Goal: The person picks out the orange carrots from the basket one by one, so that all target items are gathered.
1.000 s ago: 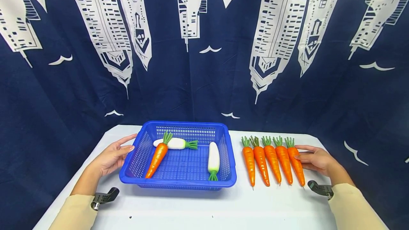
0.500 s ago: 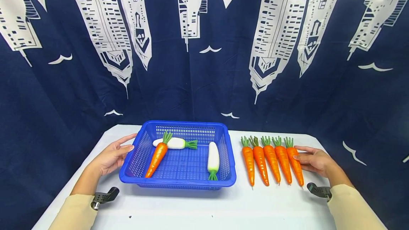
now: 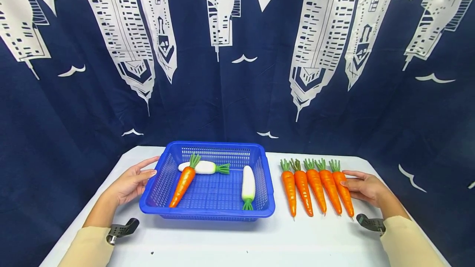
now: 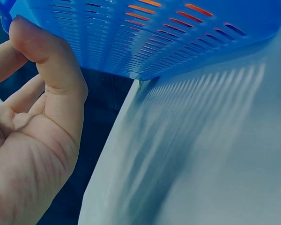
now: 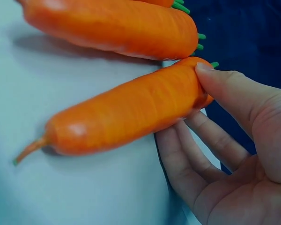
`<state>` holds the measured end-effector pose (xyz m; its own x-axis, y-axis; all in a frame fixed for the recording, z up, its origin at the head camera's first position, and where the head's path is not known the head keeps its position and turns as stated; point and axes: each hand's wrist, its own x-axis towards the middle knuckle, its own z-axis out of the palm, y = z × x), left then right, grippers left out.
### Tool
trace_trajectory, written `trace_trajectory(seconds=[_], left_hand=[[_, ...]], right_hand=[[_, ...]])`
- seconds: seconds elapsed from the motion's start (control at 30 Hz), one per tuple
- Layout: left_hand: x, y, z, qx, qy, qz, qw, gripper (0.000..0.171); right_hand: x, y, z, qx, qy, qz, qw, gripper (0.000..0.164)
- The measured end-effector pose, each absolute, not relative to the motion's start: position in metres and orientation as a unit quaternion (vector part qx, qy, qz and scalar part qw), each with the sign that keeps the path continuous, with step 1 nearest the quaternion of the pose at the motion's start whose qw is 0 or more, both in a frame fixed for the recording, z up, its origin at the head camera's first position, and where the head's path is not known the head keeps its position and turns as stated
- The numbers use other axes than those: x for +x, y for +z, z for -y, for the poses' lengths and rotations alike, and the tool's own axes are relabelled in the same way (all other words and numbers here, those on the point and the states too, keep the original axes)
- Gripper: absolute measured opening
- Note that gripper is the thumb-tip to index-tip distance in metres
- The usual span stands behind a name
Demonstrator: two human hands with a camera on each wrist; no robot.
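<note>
My right hand (image 3: pixel 361 186) pinches the upper end of the rightmost orange carrot (image 3: pixel 343 193), at the end of a row of several. In the right wrist view, the thumb lies on the carrot (image 5: pixel 126 108) near its green top, with the other fingers along its far side. A neighbouring carrot (image 5: pixel 107 26) lies beside it. My left hand (image 3: pixel 131 180) touches the outer left rim of a blue plastic basket (image 3: pixel 208 212), thumb and index fingertips against it. The basket's slotted wall (image 4: pixel 178 28) fills the top of the left wrist view. Some left fingers are partly hidden behind the thumb.
Inside the basket lie one carrot (image 3: pixel 183 184) and two white radishes, one lying crosswise (image 3: pixel 204 167) and one lengthwise (image 3: pixel 248 182). Everything stands on a white table (image 3: pixel 208 244). Behind it hangs a dark blue curtain (image 3: pixel 222 106) with white buildings.
The second carrot from the right has turned slightly, its tip shifting right and its green top left. The left hand and the basket stay in place.
</note>
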<state>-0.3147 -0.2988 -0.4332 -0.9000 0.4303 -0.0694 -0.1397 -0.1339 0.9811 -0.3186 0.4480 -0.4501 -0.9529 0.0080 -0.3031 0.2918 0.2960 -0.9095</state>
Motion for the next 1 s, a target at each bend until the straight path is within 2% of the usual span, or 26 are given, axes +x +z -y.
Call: trace_trajectory(seconds=[0.8, 1.0], left_hand=[[-0.3149, -0.4316, 0.299, 0.102, 0.738, -0.638, 0.193, 0.069], [-0.3141, -0.4304, 0.2978, 0.098, 0.738, -0.64, 0.19, 0.069]], right_hand=[[-0.3176, -0.4499, -0.449, 0.077, -0.572, -0.809, 0.107, 0.081], [-0.3144, -0.4523, -0.4438, 0.056, -0.535, -0.841, 0.06, 0.079]])
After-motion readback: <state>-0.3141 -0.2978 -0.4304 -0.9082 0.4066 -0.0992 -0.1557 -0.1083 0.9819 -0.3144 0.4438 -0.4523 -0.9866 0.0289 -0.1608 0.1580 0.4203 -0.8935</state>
